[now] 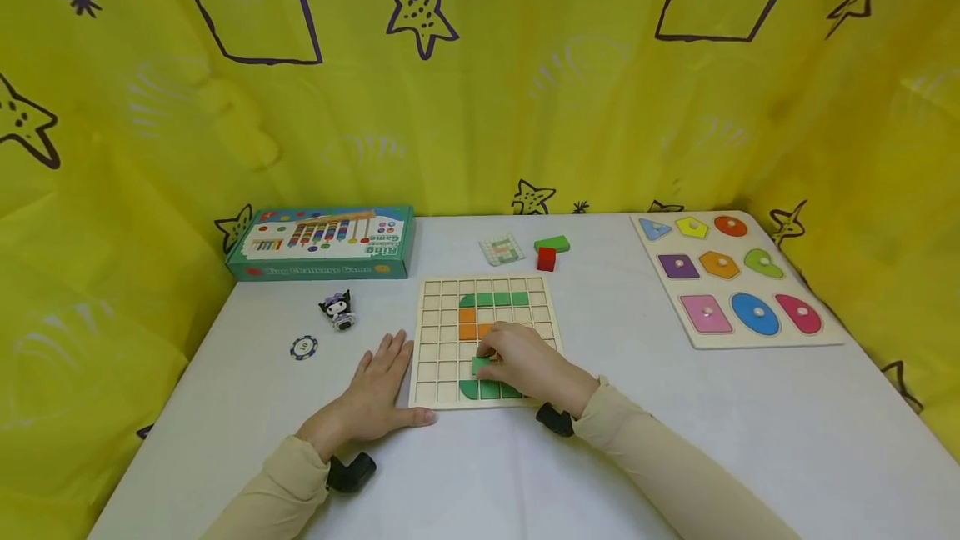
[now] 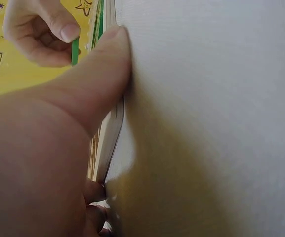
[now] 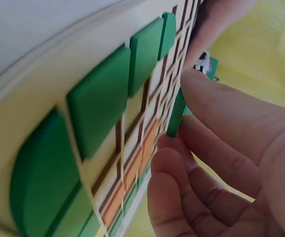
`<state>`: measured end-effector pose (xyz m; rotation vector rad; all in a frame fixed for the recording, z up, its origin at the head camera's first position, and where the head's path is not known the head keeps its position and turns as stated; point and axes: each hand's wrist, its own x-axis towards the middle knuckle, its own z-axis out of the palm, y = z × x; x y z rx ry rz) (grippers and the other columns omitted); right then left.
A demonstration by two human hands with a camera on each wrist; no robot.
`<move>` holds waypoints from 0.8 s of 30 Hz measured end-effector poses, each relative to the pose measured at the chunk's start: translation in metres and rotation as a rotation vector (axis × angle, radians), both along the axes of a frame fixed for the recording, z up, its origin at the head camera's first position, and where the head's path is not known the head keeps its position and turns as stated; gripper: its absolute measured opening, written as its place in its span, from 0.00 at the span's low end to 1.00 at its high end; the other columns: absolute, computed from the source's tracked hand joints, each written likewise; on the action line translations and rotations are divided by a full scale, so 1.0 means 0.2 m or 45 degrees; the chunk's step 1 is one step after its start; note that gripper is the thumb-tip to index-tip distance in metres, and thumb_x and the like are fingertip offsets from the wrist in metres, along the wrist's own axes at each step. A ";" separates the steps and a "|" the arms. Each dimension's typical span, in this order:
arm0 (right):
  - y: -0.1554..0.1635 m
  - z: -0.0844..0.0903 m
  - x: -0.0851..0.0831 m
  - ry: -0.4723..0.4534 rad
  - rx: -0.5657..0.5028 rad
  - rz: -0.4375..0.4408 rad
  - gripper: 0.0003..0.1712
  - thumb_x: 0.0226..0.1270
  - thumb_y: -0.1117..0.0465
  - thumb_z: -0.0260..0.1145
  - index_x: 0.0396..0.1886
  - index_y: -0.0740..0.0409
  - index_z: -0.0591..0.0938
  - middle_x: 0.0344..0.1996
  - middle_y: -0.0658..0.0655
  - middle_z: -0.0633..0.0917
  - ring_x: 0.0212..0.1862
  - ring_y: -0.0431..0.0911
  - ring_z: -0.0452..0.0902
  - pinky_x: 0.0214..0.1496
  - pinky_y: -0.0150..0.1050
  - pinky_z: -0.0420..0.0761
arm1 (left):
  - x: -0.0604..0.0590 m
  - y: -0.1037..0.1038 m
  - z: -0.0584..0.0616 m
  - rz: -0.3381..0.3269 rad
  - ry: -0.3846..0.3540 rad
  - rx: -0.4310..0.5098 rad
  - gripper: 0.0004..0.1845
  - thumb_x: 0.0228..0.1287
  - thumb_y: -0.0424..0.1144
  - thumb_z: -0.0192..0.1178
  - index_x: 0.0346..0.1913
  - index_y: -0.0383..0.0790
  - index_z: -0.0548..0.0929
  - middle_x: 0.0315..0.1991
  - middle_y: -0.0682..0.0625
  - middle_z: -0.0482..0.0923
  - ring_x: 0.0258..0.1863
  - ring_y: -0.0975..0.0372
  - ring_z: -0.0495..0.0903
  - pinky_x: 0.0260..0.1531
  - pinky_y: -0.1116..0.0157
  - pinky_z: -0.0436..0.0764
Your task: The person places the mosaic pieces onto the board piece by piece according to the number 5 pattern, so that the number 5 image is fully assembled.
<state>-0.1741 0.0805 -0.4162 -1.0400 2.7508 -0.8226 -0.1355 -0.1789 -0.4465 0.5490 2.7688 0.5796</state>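
A wooden grid board (image 1: pixel 438 348) lies on the table, with green and orange tiles set in some of its squares. My right hand (image 1: pixel 528 361) pinches a green square tile (image 1: pixel 481 367) between thumb and fingers, over the lower middle of the grid. In the right wrist view that green tile (image 3: pixel 177 114) stands edge-on close to the board. Below it, a row of green tiles (image 3: pixel 100 103) lies along the board's near edge. My left hand (image 1: pixel 371 398) rests flat on the table at the board's left side, fingers spread, thumb (image 2: pixel 115 47) at the near left corner.
Behind the board lie a small pattern card (image 1: pixel 501 250), a green block (image 1: pixel 552 244) and a red cube (image 1: pixel 547 259). A boxed ring game (image 1: pixel 322 244), a small figurine (image 1: pixel 339 310) and a poker chip (image 1: pixel 303 347) are at left. A shape puzzle board (image 1: pixel 738 282) lies at right.
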 end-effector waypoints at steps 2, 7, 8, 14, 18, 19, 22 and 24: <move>-0.02 -0.01 -0.01 -0.024 -0.001 0.012 0.12 0.58 0.58 0.76 0.36 0.59 0.85 0.29 0.47 0.79 0.33 0.41 0.74 0.37 0.35 0.76 | 0.00 0.00 0.00 -0.003 -0.008 0.002 0.62 0.55 0.69 0.62 0.75 0.26 0.48 0.76 0.34 0.39 0.75 0.43 0.35 0.68 0.41 0.39; -0.05 -0.04 -0.02 0.001 -0.021 0.037 0.10 0.57 0.58 0.76 0.26 0.52 0.82 0.23 0.42 0.76 0.27 0.37 0.71 0.30 0.32 0.74 | -0.01 0.01 0.00 -0.003 -0.010 -0.006 0.62 0.55 0.69 0.62 0.75 0.27 0.48 0.76 0.35 0.39 0.75 0.44 0.34 0.68 0.42 0.39; -0.05 -0.04 -0.02 0.021 -0.021 0.044 0.10 0.57 0.58 0.76 0.24 0.51 0.81 0.22 0.42 0.76 0.27 0.37 0.70 0.30 0.31 0.74 | -0.01 0.01 0.00 0.000 -0.005 -0.007 0.62 0.55 0.70 0.62 0.75 0.27 0.48 0.76 0.35 0.39 0.75 0.44 0.34 0.68 0.42 0.39; -0.07 -0.06 -0.02 0.123 0.015 0.087 0.06 0.59 0.60 0.75 0.26 0.52 0.85 0.25 0.42 0.77 0.30 0.38 0.71 0.34 0.30 0.74 | -0.02 0.02 0.00 0.006 -0.004 -0.001 0.61 0.55 0.69 0.62 0.75 0.27 0.48 0.77 0.35 0.39 0.75 0.44 0.34 0.68 0.42 0.39; -0.06 -0.06 -0.01 0.158 0.039 0.101 0.04 0.61 0.60 0.73 0.28 0.52 0.86 0.28 0.44 0.77 0.33 0.39 0.71 0.37 0.32 0.75 | -0.02 0.02 0.00 0.006 -0.005 0.000 0.61 0.55 0.69 0.62 0.75 0.27 0.48 0.76 0.35 0.39 0.75 0.44 0.35 0.69 0.42 0.39; -0.06 -0.06 -0.01 0.156 0.040 0.101 0.04 0.62 0.61 0.73 0.28 0.52 0.86 0.29 0.44 0.78 0.34 0.39 0.71 0.38 0.32 0.75 | -0.02 0.01 0.00 0.007 -0.005 0.002 0.61 0.55 0.69 0.62 0.75 0.27 0.48 0.76 0.35 0.39 0.75 0.44 0.35 0.69 0.42 0.38; -0.06 -0.07 -0.01 0.144 0.033 0.099 0.03 0.63 0.62 0.72 0.29 0.52 0.86 0.30 0.45 0.78 0.35 0.40 0.72 0.39 0.33 0.75 | -0.02 0.01 0.00 0.010 -0.003 -0.002 0.62 0.54 0.70 0.62 0.75 0.27 0.49 0.76 0.35 0.40 0.75 0.44 0.35 0.68 0.42 0.38; -0.06 -0.08 -0.01 0.145 0.031 0.098 0.02 0.63 0.63 0.71 0.30 0.53 0.87 0.31 0.45 0.78 0.36 0.41 0.72 0.40 0.33 0.76 | -0.01 0.00 -0.01 0.012 -0.004 -0.001 0.62 0.54 0.70 0.62 0.75 0.27 0.49 0.76 0.34 0.40 0.75 0.44 0.35 0.68 0.42 0.38</move>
